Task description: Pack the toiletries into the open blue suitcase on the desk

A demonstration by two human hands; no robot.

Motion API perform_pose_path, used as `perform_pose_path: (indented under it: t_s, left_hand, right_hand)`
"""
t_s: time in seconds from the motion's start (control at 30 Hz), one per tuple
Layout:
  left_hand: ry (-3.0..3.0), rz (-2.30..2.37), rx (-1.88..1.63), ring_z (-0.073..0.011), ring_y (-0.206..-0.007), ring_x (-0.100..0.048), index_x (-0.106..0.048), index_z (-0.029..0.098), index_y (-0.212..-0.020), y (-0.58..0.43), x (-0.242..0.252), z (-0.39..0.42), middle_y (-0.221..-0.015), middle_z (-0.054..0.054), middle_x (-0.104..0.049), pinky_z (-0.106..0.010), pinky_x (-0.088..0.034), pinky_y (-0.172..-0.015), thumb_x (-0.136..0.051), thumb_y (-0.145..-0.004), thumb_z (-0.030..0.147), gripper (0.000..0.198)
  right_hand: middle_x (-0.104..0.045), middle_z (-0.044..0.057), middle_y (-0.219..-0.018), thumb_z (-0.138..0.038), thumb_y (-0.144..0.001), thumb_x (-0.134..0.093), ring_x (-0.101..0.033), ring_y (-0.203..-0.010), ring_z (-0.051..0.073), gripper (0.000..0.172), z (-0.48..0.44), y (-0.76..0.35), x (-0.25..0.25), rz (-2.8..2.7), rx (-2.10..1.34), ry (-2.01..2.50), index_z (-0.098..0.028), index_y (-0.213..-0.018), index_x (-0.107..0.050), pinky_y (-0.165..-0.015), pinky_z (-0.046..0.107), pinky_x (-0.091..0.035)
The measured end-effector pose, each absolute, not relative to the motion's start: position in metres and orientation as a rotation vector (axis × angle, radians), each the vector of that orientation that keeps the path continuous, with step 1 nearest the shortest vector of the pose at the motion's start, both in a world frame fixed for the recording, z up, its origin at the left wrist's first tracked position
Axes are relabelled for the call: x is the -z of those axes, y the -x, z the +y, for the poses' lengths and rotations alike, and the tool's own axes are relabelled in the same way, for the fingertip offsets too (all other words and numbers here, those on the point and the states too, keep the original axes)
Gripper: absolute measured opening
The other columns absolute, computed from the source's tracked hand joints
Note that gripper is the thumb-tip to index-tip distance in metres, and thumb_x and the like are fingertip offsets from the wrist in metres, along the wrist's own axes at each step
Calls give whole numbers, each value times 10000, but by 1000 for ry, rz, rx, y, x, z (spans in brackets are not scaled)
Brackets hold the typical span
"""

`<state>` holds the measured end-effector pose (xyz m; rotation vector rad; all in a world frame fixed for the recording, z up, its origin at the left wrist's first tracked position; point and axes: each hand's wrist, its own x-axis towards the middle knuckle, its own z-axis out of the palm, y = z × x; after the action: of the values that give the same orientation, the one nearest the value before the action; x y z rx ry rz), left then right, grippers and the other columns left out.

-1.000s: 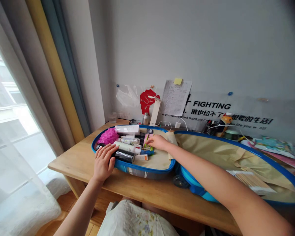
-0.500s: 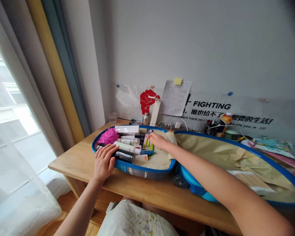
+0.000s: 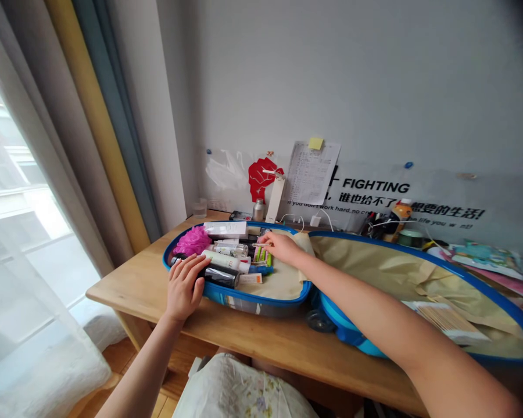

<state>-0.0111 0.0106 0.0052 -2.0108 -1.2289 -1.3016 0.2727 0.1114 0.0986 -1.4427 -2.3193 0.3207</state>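
Note:
A blue-rimmed case [image 3: 261, 300] lies unfolded on the wooden table, toiletries filling its left half. My left hand [image 3: 185, 287] rests over the near left rim beside a black bottle [image 3: 221, 276], fingers stretched out and gripping nothing. Inside the left half, my right hand [image 3: 279, 246] has its fingertips pinched together above a packet with green items [image 3: 262, 255]. A thin pale bit shows at the fingertips, too small to name. Around it lie a white tube [image 3: 224, 259], a clear bottle [image 3: 233, 249], a pink bath puff [image 3: 192, 240] and a white box [image 3: 225, 230].
The case's beige-lined right half [image 3: 375, 261] holds a pack of cotton swabs [image 3: 447, 320]. Behind stand a metal bottle [image 3: 258, 210], a white folding lamp [image 3: 275, 199], a charger with cables [image 3: 315, 221] and an orange-labelled bottle [image 3: 398, 217]. A curtain [image 3: 108, 116] hangs at left.
My right hand has shifted slightly left over the packet, and a thin pale bit now shows at its fingertips. My left hand stays put.

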Motion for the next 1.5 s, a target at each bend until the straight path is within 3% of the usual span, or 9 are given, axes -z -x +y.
perform_pose_path:
  t_s: [0.13, 0.33, 0.7, 0.97, 1.5]
  left_hand:
    - [2017, -1256, 1307, -241, -1219, -549, -602, 226, -1254, 11, -4, 11, -1241, -83, -661, -414, -318, -1076, -350, -963, 320, 397]
    - [2022, -1255, 1318, -246, -1213, -556, -603, 235, -1250, 11, -4, 10, -1240, -80, -663, -414, -326, -1068, -360, -959, 328, 390]
    - [2016, -1239, 1304, -242, -1201, -558, -607, 223, -1243, 10, -6, 10, -1231, -80, -668, -410, -334, -1051, -345, -970, 326, 392]
    - [2014, -1241, 1316, -244, -1209, -555, -594, 231, -1272, 10, -5, 10, -1232, -79, -666, -414, -336, -1054, -354, -966, 332, 401]
    - [2015, -1222, 1323, -246, -1212, -555, -602, 227, -1253, 11, -3, 11, -1227, -84, -668, -414, -331, -1062, -364, -963, 320, 387]
  right_hand:
    - [-749, 5, -937, -170, -836, -606, -680, -853, 147, 126, 112, -272, -99, -2317, -292, 1474, -222, -932, -668, -724, 243, -467]
    - [-753, 12, -960, -214, -857, -601, -682, -879, 152, 146, 108, -271, -104, -2362, -281, 1488, -229, -955, -709, -724, 237, -460]
    - [-752, 2, -1079, -221, -864, -565, -683, -995, 187, 258, 107, -270, -104, -2419, -239, 1513, -283, -1027, -755, -863, 281, -498]
    - [-766, -14, -920, -173, -815, -619, -694, -860, 150, 217, 107, -267, -102, -2473, -243, 1527, -269, -953, -756, -771, 239, -495]
    - [-771, -13, -944, -169, -778, -653, -690, -943, 190, 181, 106, -270, -101, -2546, -175, 1543, -286, -815, -787, -783, 254, -501]
